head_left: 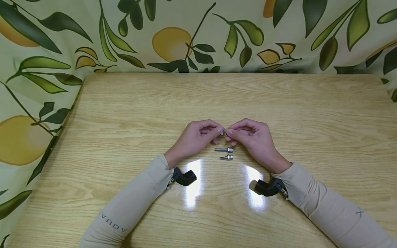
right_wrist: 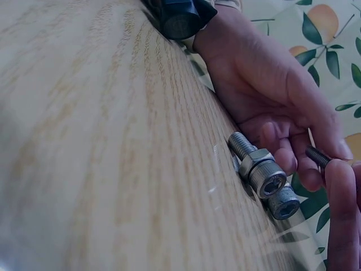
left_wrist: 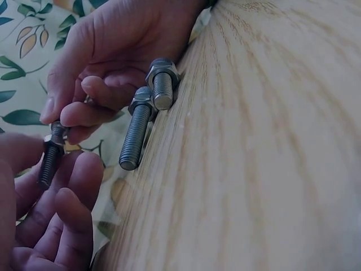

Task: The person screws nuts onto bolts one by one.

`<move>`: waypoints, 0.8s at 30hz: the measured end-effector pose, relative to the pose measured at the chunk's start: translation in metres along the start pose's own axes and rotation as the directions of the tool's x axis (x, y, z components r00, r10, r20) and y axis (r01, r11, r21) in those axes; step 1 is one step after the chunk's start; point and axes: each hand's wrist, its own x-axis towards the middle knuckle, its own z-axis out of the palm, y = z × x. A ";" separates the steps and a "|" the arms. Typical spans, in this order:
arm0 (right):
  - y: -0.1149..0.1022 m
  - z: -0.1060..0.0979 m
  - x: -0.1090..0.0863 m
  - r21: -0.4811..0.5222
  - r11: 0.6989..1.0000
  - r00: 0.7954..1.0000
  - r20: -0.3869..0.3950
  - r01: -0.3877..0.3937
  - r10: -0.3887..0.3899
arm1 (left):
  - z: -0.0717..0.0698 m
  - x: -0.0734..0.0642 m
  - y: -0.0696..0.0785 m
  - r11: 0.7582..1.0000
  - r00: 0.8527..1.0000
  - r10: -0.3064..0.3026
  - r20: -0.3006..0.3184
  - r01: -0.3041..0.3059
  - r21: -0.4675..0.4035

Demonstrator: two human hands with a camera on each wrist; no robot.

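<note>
Between both hands, close above the table, is a small metal bolt with a hex nut on its thread. My left hand pinches it at the nut and threaded side with thumb and fingers. At the head end, my right hand grips it between thumb and forefinger, so the head is mostly hidden. Two socket head bolts lie on the table just nearer than the hands: a longer bolt and a shorter bolt. Each carries a nut near its head, and their threaded ends point left.
The wood-grain table extends around the hands. Behind it and along its left side hangs a cloth printed with leaves and fruit. Black wrist cameras sit under both sleeves, close over the tabletop.
</note>
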 end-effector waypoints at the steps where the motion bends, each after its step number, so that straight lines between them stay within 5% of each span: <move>1: 0.000 0.000 0.000 0.000 1.000 1.000 0.001 -0.001 0.001 | 0.000 0.000 0.000 1.000 1.000 0.006 0.003 -0.006 -0.005; 24: 0.000 0.000 0.000 0.012 1.000 1.000 0.012 0.003 -0.003 | 0.000 0.000 0.000 1.000 1.000 0.006 0.024 -0.005 -0.021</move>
